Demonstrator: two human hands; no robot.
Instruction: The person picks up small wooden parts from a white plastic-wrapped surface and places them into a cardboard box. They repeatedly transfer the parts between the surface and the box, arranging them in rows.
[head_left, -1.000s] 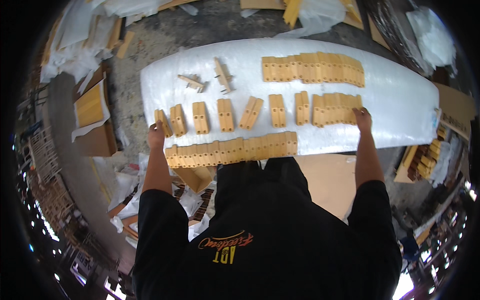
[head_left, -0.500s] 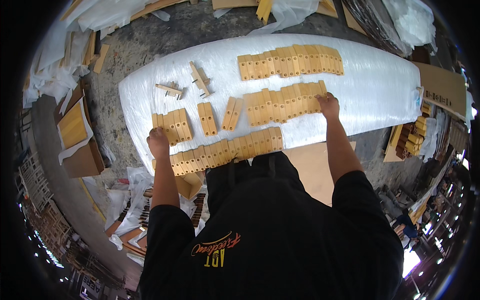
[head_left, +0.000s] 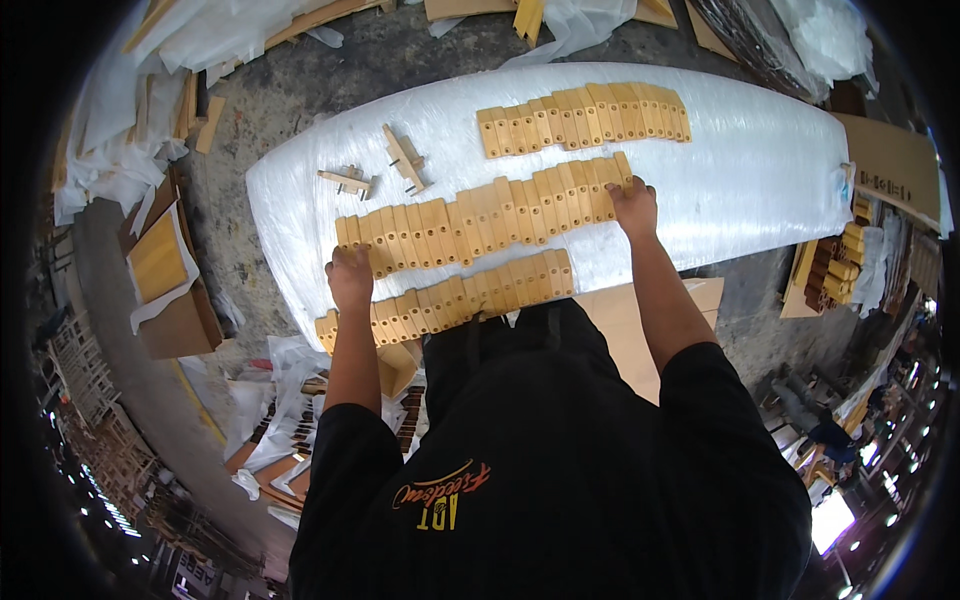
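Observation:
A middle row of small wooden blocks (head_left: 490, 215), each with drilled holes, runs side by side across a surface wrapped in clear plastic (head_left: 745, 180). At the row's left end my left hand (head_left: 350, 275) has its fingers curled on the end block. My right hand (head_left: 634, 207) grips the block at the right end, so the row lies between both hands. Similar blocks make a far row (head_left: 585, 117) and a near row (head_left: 470, 298). Two small wooden assemblies with dark metal pins, one upright-lying (head_left: 404, 160) and one smaller (head_left: 347, 182), rest beyond the left part of the middle row.
Cardboard (head_left: 650, 330) lies at the near edge by my body. Stacked wood pieces (head_left: 835, 268) stand on the right beside a cardboard box (head_left: 890, 185). Plastic sheeting and a cardboard carton (head_left: 175, 320) are on the left. Concrete floor (head_left: 400, 60) shows beyond the wrapped surface.
My hands have drawn closer together, the left moving right and the right moving left. The separate groups of blocks in the middle have closed up into one continuous row.

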